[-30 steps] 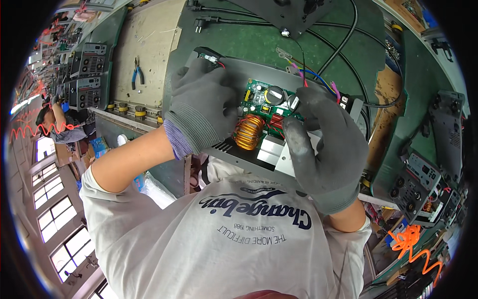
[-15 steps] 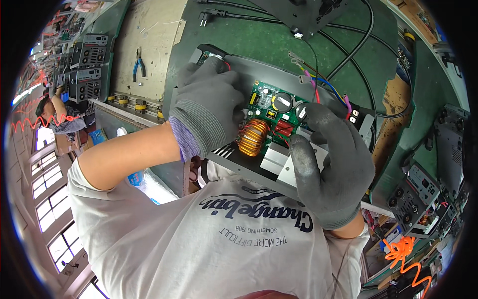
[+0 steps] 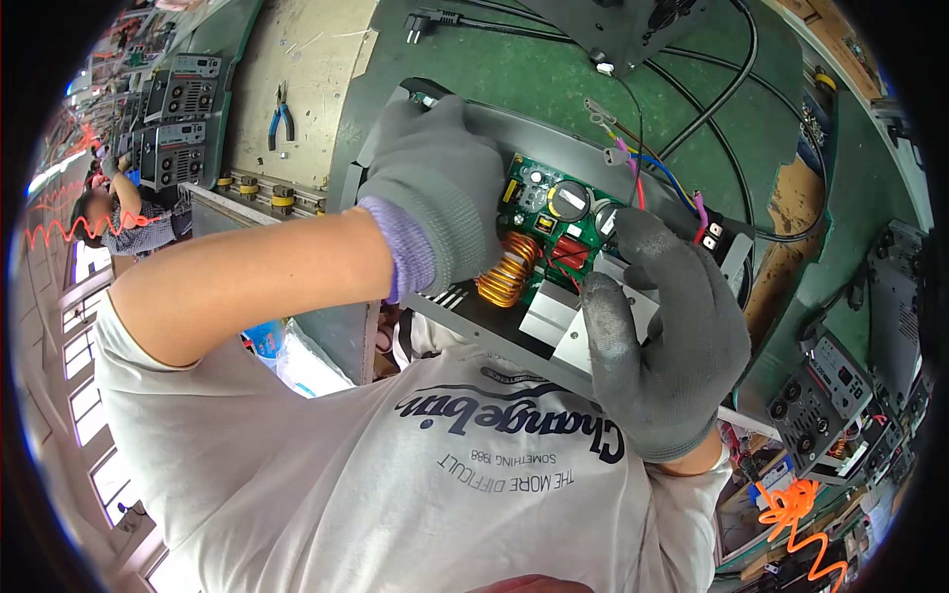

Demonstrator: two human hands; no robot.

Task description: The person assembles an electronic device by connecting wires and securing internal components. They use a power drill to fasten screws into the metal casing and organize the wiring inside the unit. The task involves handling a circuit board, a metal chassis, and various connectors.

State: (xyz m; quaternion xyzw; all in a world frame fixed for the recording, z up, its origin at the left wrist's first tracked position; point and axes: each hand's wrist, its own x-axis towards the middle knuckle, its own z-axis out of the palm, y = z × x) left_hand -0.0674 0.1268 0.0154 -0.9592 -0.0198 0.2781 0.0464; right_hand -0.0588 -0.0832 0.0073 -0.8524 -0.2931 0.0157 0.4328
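Note:
A long open metal chassis (image 3: 474,339) lies across the bench in front of me. Inside it are a green circuit board (image 3: 534,195), a copper-wound coil (image 3: 509,271), a round capacitor (image 3: 568,201) and silver heat sinks (image 3: 550,314). My left hand (image 3: 440,188), in a grey glove, bends down over the chassis's left end; its fingertips are hidden behind the glove's back. At the right, my gloved right hand (image 3: 677,331) curves over the heat sinks. Its thumb and forefinger are apart, the forefinger close to a second capacitor; nothing shows between them.
Loose coloured wires with terminals (image 3: 638,158) rise from the chassis's far side. Beyond are a black panel (image 3: 608,30) and a power plug (image 3: 420,25) on black cables. Blue pliers (image 3: 281,121) lie far left. Finished-looking units (image 3: 825,385) stand right; an orange coiled hose (image 3: 791,504) hangs nearby.
My left wrist and forearm have shifted to the right over the chassis, covering more of the coil's left side. My right hand keeps nearly the same pose. The whole view has shifted slightly.

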